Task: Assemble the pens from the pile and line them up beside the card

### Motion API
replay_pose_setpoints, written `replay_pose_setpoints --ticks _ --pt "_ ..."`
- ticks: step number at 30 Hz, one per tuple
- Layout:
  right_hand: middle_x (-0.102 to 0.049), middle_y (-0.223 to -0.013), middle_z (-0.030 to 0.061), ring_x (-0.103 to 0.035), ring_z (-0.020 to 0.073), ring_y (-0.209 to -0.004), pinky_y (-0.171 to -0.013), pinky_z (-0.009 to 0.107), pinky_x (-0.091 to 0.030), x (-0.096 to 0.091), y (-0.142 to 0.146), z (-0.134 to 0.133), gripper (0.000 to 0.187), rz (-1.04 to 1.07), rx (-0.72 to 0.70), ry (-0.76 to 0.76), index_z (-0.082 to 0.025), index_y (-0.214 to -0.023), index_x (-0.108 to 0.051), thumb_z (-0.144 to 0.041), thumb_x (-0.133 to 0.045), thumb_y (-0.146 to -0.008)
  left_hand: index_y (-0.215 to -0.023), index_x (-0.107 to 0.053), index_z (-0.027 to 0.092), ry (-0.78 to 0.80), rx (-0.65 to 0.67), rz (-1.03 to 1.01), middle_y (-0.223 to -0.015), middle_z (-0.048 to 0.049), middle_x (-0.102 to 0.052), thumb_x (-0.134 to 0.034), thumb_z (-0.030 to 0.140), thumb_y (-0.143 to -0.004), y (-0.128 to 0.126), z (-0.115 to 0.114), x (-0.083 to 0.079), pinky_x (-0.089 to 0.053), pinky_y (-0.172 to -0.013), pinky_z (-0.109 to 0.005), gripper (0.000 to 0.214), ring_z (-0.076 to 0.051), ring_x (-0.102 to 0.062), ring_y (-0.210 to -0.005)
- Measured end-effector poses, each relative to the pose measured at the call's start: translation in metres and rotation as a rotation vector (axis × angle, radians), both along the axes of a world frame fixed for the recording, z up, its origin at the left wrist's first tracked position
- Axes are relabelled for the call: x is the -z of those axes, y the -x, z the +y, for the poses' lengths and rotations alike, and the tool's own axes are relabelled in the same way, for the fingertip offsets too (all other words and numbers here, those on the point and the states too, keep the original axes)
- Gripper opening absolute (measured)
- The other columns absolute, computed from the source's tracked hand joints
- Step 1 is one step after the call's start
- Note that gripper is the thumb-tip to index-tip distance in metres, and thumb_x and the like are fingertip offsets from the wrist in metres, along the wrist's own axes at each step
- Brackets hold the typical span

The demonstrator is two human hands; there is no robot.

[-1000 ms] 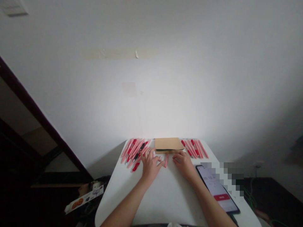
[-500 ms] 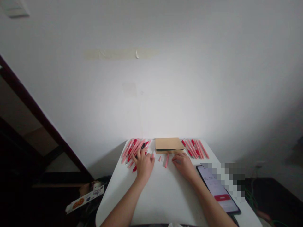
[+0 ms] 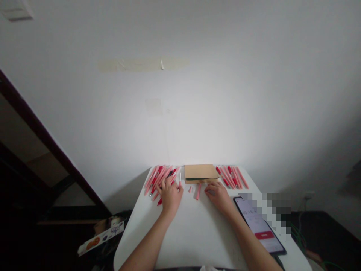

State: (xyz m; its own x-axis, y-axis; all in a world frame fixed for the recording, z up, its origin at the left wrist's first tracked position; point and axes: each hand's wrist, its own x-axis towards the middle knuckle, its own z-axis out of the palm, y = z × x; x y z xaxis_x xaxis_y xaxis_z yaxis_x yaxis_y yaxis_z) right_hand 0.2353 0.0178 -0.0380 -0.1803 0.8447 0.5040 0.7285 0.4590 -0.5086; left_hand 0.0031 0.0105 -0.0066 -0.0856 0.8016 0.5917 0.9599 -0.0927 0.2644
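My left hand (image 3: 171, 195) is at the right edge of a loose pile of pink and red pens (image 3: 159, 178), some fingers spread over them. At its thumb and index fingertip is a thin white pen refill (image 3: 180, 176) with a pink lower end, pointing away from me. My right hand (image 3: 217, 195) rests on the table with its fingers curled together; anything inside them is hidden. Between the hands lie a pink pen barrel (image 3: 198, 192) and a small pink pen piece (image 3: 190, 189).
A brown cardboard-coloured notebook or box (image 3: 201, 171) lies against the wall. To its right is a row of pink and red pens (image 3: 232, 177). A phone (image 3: 259, 226) showing a timer lies by my right forearm on the white table (image 3: 197, 241).
My left hand has shifted slightly left, and the refill at its fingertips shows more upright and clearer. The right hand stays in place.
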Motion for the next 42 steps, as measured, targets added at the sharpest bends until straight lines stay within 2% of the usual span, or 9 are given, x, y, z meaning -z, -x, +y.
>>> replay_pose_setpoints --ticks 9,16,20,23,31,42 --pt "-0.073 -0.091 0.0046 -0.062 0.0236 -0.095 -0.086 0.036 -0.05 -0.005 0.001 -0.003 0.016 0.09 0.009 -0.001 -0.024 -0.083 -0.073 -0.019 -0.058 -0.082 -0.074 -0.07 0.022 -0.134 0.093 -0.023 -0.12 -0.0097 -0.065 -0.063 0.031 -0.086 -0.004 -0.004 -0.006 -0.031 -0.109 -0.059 0.016 -0.033 -0.052 -0.121" --pt "-0.071 -0.099 0.0068 -0.061 0.0241 -0.1 -0.091 0.041 -0.049 -0.005 -0.001 -0.001 0.015 0.195 0.019 -0.063 -0.024 -0.091 -0.072 -0.03 -0.059 -0.089 -0.075 -0.071 0.024 -0.113 0.276 -0.054 -0.117 -0.0066 -0.065 -0.07 0.026 -0.082 -0.007 -0.004 0.0 -0.031 -0.112 -0.058 0.007 -0.03 -0.051 -0.122" --pt "-0.069 -0.109 0.0071 -0.057 0.0257 -0.108 -0.097 0.044 -0.047 -0.005 0.001 -0.001 0.02 0.19 -0.004 -0.078 -0.027 -0.106 -0.072 -0.03 -0.062 -0.089 -0.074 -0.071 0.025 -0.101 0.36 -0.063 -0.118 -0.005 -0.065 -0.071 0.028 -0.082 -0.009 -0.005 0.0 -0.03 -0.114 -0.059 0.009 -0.03 -0.048 -0.125" --pt "-0.067 -0.109 0.0079 -0.055 0.0269 -0.108 -0.098 0.046 -0.046 -0.004 0.002 -0.001 0.025 0.168 -0.005 -0.084 -0.029 -0.112 -0.072 -0.029 -0.063 -0.088 -0.075 -0.072 0.026 -0.094 0.395 -0.062 -0.118 -0.0048 -0.065 -0.07 0.031 -0.084 -0.01 -0.005 -0.001 -0.028 -0.116 -0.06 0.01 -0.029 -0.048 -0.126" --pt "-0.065 -0.104 0.0084 -0.054 0.0275 -0.106 -0.096 0.047 -0.047 0.0 0.003 0.001 0.018 0.137 -0.01 -0.094 -0.031 -0.099 -0.078 -0.029 -0.062 -0.09 -0.078 -0.073 0.027 -0.082 0.423 -0.043 -0.122 -0.0049 -0.063 -0.072 0.03 -0.082 -0.008 -0.004 0.003 -0.023 -0.118 -0.063 0.006 -0.029 -0.048 -0.127" --pt "-0.066 -0.101 0.0092 -0.054 0.027 -0.104 -0.095 0.047 -0.047 0.002 -0.001 0.003 0.02 0.196 0.014 -0.144 -0.028 -0.093 -0.079 -0.036 -0.06 -0.092 -0.079 -0.075 0.026 -0.073 0.352 -0.021 -0.121 -0.0061 -0.061 -0.074 0.031 -0.081 -0.004 -0.001 0.001 -0.033 -0.11 -0.059 0.005 -0.029 -0.049 -0.123"
